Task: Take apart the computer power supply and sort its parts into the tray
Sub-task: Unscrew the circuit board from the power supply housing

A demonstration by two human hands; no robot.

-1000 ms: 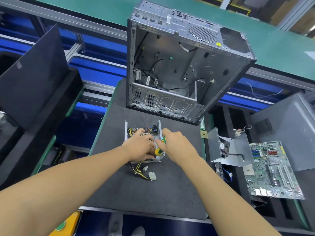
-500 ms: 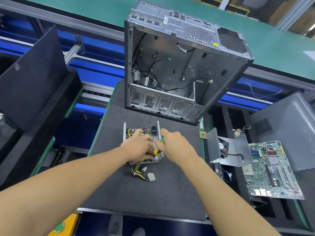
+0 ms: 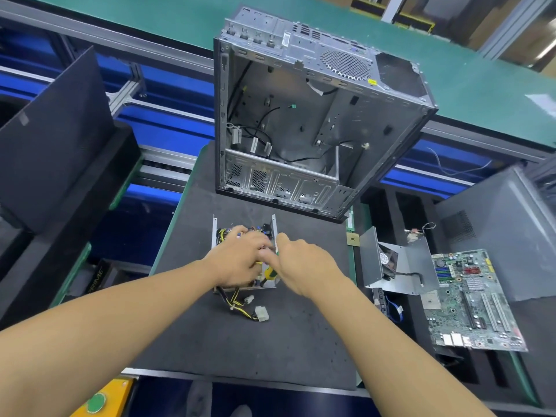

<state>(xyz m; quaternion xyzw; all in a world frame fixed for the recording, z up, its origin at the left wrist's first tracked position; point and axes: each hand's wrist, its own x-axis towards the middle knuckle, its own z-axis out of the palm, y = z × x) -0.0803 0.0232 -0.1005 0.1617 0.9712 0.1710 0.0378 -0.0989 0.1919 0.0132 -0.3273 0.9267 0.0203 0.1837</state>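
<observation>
Fig.: head view, PSU teardown at the bench.

**Fingers.** Your R hand (image 3: pixel 304 266) has its fingers curled, thumb and fingers closed round the yellow-green handle of the screwdriver (image 3: pixel 269 273). The index reaches toward 11 o'clock, up to the unit's R wall. The tool's tip is hidden between your hands. Your L hand (image 3: pixel 240 260) lies across the open unit with knuckles up and fingers bent down among the inner parts. The fingertips are blurred, so grip vs. plain rest can't be told. The two hands touch at the thumbs.

**Task thing.** The power supply (image 3: pixel 214 236) sits mid-mat on the dark work mat (image 3: pixel 270 350), lid off, w/ two grey side walls standing upright. Coils and coloured wires show at its 12 o'clock end. A yellow-black cable bundle (image 3: pixel 237 303) spills out at 6 o'clock and ends in a white connector (image 3: pixel 261 313) lying on the mat.

**Pose.** Both forearms come in from 6–7 and 5 o'clock, converging on the unit, w/ wrists roughly level.

**Surroundings.** The stripped computer case (image 3: pixel 301 115) stands at 12 o'clock of the unit, open side toward you. At 3 o'clock a grey cover w/ fan (image 3: pixel 400 266) and a motherboard (image 3: pixel 472 302) lie over the black foam tray (image 3: pixel 391 206). A small CPU chip (image 3: pixel 352 239) lies at the mat's R edge.
</observation>
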